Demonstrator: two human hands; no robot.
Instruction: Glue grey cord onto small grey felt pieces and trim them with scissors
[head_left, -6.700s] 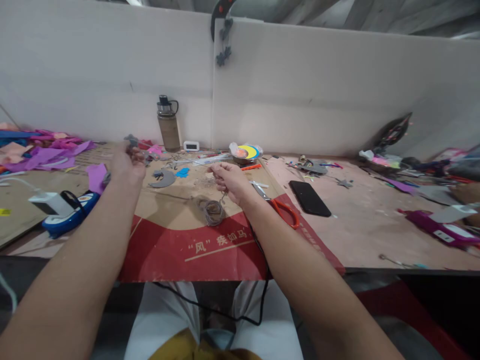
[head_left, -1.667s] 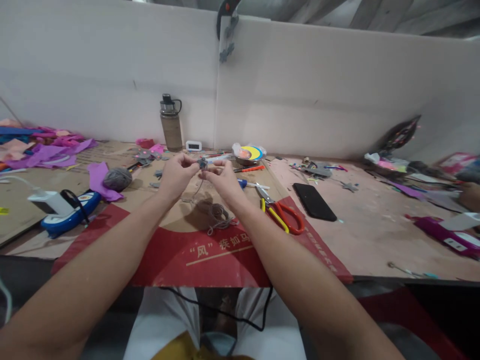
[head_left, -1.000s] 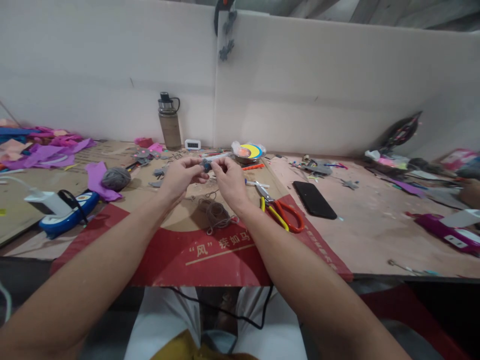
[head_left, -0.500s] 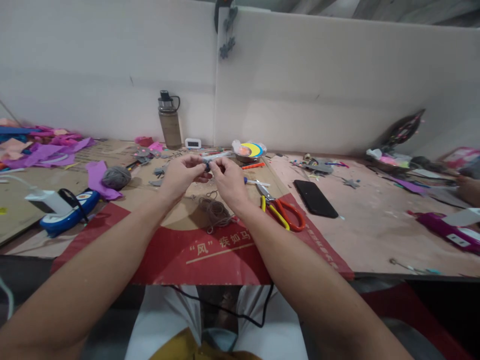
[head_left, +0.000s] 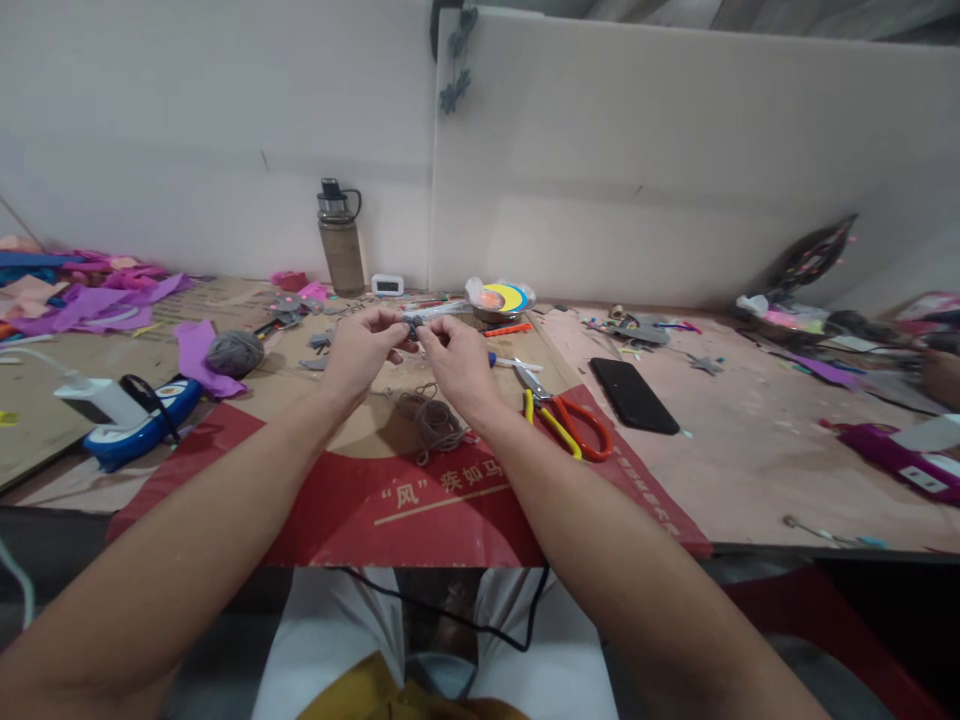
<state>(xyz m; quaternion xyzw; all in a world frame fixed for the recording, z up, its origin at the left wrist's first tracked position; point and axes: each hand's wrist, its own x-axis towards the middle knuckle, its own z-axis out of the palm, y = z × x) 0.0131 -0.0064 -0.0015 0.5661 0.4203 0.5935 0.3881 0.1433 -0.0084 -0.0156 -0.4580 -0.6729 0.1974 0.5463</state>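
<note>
My left hand (head_left: 361, 347) and my right hand (head_left: 458, 363) meet above the cardboard sheet (head_left: 360, 470), fingertips pinched together on a small grey piece (head_left: 412, 322) held between them. A thin thread hangs from it toward a loose bundle of grey-brown yarn (head_left: 433, 423) lying on the cardboard just below my right hand. Both hands are closed in a pinch. The piece is too small to make out in detail.
Red and yellow scissors (head_left: 564, 420) and a black phone (head_left: 634, 395) lie to the right. A grey yarn ball (head_left: 235, 352), purple felt scraps (head_left: 97, 305), a blue device (head_left: 142, 424) sit left. A water bottle (head_left: 338, 239) and a bowl (head_left: 500, 301) stand by the white wall.
My hands stay joined on the small grey piece, with only slight finger movement. Much earlier they were apart, the left reaching far left.
</note>
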